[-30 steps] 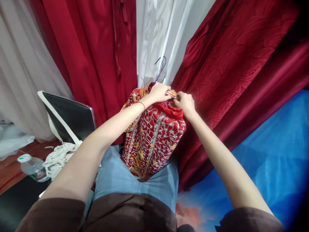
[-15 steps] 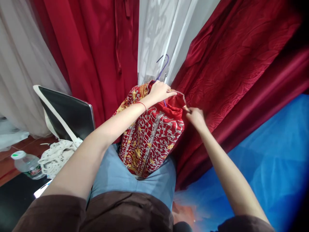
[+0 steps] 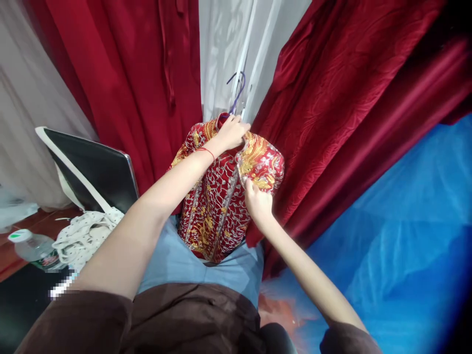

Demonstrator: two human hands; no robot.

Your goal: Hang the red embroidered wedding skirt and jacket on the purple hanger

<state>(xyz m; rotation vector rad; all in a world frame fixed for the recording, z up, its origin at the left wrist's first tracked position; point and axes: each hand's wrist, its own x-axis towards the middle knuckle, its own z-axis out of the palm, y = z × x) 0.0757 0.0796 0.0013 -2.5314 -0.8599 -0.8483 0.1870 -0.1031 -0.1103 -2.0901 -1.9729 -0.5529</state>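
Note:
A red jacket [image 3: 210,206] with gold and silver embroidery stands between my knees, draped on a purple hanger [image 3: 242,84] whose hook sticks up above the collar. My left hand [image 3: 233,132] is closed on the jacket at the neck, just below the hook. Lower and to the right, my right hand [image 3: 258,200] grips the edge of the front panel, which lies folded over the shoulder side with its gold pattern facing me. The hanger's arms are hidden inside the cloth.
Red curtains [image 3: 121,73] and a white curtain [image 3: 217,54] hang in front. At left are a black chair back [image 3: 88,167], a dotted white cloth bag [image 3: 86,236] and a plastic bottle [image 3: 35,250]. Blue fabric [image 3: 398,236] spreads at right.
My right hand has drawn the panel edge inward and down to the left, covering the red lining that showed before. My left hand keeps its hold at the neck.

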